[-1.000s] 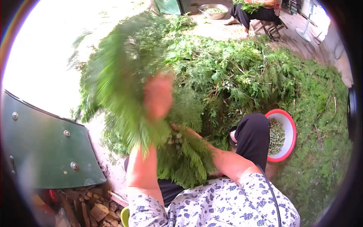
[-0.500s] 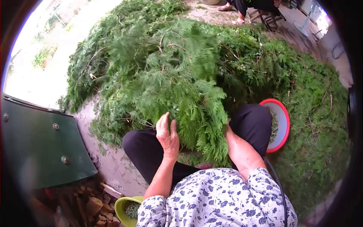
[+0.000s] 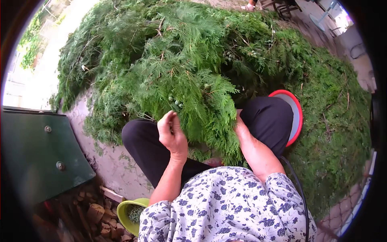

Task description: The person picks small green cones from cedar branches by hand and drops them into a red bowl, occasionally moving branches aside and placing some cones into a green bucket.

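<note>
A large leafy green branch (image 3: 189,84) lies across the space in front of my knees, with small pale cones (image 3: 176,103) showing near its middle. Just below these cones, my left hand (image 3: 171,131) has its fingertips drawn together; whatever may be between them is too small to name. My right hand (image 3: 240,124) is at the branch's right edge beside my knee, its fingers hidden behind the foliage.
Cut branches (image 3: 338,105) are heaped ahead and to the right. A red-rimmed basin (image 3: 299,121) stands beside my right knee. At lower left are a yellow-green bucket (image 3: 123,213), firewood (image 3: 96,213) and a green panel (image 3: 40,149). Another person's foot (image 3: 248,7) shows at the top.
My left hand's fingers have closed from a more spread pose, near the cones. The branch has stopped blurring. The view has shifted, so less of the other person shows.
</note>
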`<action>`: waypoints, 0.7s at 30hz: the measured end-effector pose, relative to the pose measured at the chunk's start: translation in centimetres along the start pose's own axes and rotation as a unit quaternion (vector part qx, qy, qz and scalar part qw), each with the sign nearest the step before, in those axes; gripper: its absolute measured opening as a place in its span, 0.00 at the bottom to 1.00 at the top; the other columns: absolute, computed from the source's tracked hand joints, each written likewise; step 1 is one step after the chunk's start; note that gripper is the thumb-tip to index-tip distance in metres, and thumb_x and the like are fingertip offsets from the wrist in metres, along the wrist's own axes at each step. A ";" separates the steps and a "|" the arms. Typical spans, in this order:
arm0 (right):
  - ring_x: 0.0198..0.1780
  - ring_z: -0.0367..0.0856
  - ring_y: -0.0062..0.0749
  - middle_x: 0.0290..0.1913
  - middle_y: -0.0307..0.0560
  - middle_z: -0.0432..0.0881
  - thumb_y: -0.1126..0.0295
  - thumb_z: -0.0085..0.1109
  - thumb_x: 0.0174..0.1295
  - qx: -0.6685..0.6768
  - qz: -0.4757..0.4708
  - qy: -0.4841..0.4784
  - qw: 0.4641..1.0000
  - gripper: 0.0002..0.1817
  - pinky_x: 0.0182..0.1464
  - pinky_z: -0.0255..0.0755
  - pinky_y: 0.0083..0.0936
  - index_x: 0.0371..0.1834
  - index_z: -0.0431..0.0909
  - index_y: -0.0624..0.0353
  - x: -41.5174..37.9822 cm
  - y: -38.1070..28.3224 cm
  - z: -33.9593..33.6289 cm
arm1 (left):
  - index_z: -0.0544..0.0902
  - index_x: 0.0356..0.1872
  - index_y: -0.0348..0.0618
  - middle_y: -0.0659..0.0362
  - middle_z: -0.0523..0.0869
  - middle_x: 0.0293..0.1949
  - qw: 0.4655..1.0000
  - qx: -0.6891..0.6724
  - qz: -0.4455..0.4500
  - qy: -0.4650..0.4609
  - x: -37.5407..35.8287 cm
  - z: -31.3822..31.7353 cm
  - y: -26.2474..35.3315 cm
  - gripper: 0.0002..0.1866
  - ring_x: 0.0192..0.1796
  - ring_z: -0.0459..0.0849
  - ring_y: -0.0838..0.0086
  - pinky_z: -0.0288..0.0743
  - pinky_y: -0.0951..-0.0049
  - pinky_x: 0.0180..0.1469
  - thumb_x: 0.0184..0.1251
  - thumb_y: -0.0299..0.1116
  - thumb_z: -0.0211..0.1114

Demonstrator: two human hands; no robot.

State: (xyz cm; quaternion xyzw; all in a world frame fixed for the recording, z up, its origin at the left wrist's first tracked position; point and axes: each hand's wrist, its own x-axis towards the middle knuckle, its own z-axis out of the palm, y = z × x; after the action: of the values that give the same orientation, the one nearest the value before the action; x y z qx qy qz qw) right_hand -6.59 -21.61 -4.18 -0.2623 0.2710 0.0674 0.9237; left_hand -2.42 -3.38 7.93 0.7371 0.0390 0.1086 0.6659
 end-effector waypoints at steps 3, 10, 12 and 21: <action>0.36 0.80 0.29 0.36 0.42 0.81 0.43 0.51 0.60 -0.011 0.007 0.001 1.000 0.26 0.40 0.77 0.30 0.44 0.77 0.57 1.2 -0.5 1.5 | 0.72 0.54 0.38 0.48 0.74 0.53 0.892 0.256 0.355 -0.111 0.9 1.4 3.1 0.29 0.53 0.73 0.58 0.64 0.66 0.53 0.48 0.31 0.70; 0.35 0.81 0.30 0.35 0.41 0.81 0.43 0.52 0.59 -0.031 -0.006 -0.034 0.999 0.27 0.40 0.77 0.31 0.43 0.77 0.57 -0.9 -1.2 2.7 | 0.62 0.63 0.38 0.50 0.82 0.39 0.923 0.335 -0.062 -0.178 1.3 3.1 -2.7 0.36 0.35 0.82 0.58 0.74 0.62 0.39 0.49 0.27 0.66; 0.35 0.80 0.29 0.35 0.42 0.81 0.42 0.55 0.57 -0.034 -0.007 -0.020 0.999 0.28 0.40 0.76 0.33 0.40 0.78 0.58 -0.3 -1.1 0.8 | 0.76 0.48 0.36 0.60 0.83 0.27 0.962 -0.066 -0.159 -0.211 3.1 1.4 -5.2 0.19 0.28 0.80 0.70 0.75 0.69 0.36 0.52 0.25 0.62; 0.41 0.74 0.30 0.41 0.41 0.77 0.49 0.61 0.55 -0.119 -0.036 0.131 0.984 0.24 0.45 0.69 0.39 0.40 0.77 0.61 3.1 0.0 -2.4 | 0.74 0.31 0.41 0.61 0.77 0.25 0.889 -0.232 -0.387 -0.079 9.9 -4.2 -3.2 0.05 0.21 0.72 0.78 0.68 0.81 0.23 0.58 0.27 0.63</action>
State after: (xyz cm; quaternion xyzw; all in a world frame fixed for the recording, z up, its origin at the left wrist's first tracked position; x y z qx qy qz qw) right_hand -5.12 -22.91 -7.56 -0.3863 0.3700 0.0307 0.8443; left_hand 6.64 3.08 6.18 0.4943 0.2424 -0.2105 0.8078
